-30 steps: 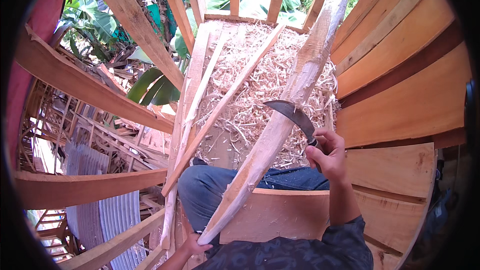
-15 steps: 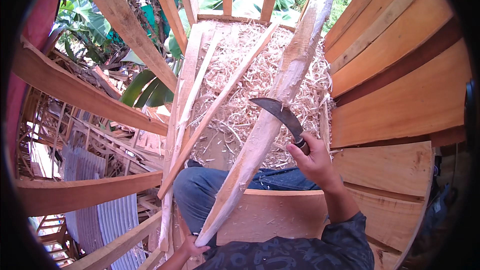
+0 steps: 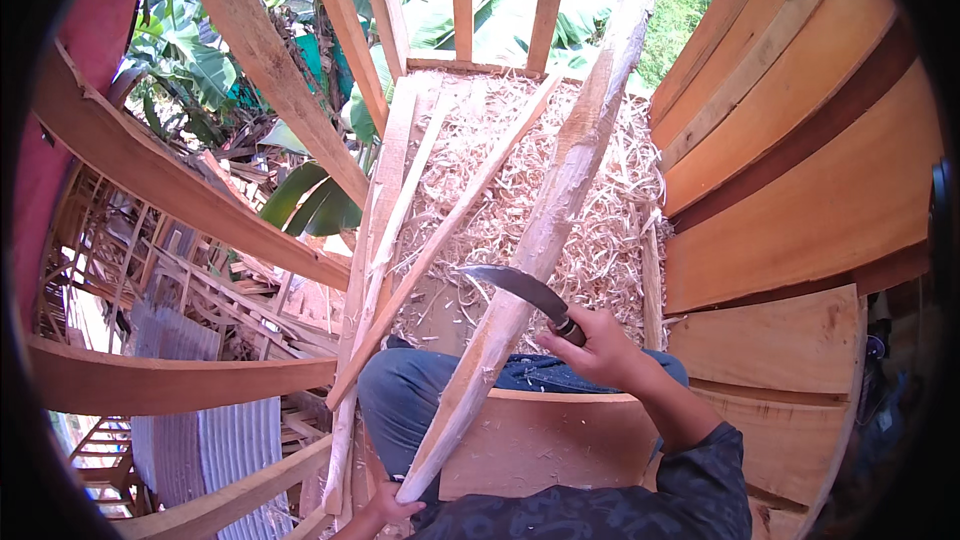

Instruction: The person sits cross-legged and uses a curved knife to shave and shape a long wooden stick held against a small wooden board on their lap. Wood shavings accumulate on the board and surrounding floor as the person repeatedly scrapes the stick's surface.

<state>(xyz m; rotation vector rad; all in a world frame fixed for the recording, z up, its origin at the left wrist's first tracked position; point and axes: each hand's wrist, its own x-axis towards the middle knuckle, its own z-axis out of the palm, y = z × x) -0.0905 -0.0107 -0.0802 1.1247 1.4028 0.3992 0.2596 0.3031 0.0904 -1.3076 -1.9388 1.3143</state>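
Note:
A long, pale wooden pole [image 3: 545, 230], partly stripped, slants from my lap up toward the far right. My left hand [image 3: 391, 507] is closed round its near end at the bottom. In my right hand [image 3: 602, 345] is the dark handle of a curved knife [image 3: 520, 286]. The hooked blade lies across the pole above my knees, its tip pointing left past the pole. Rough, peeled patches show along the pole's upper face.
Wood shavings [image 3: 480, 150] cover the floor ahead. Two thin wood strips [image 3: 480, 180] lean along the left. Upright slats [image 3: 270, 60] surround me, with wide planks [image 3: 790, 200] on the right. A curved board [image 3: 560, 440] lies across near my lap. Corrugated sheets [image 3: 240, 450] lie lower left.
My right hand has drawn the knife down along the pole toward me and slightly left. The pole's far end now shows lower in view. My left hand keeps its hold.

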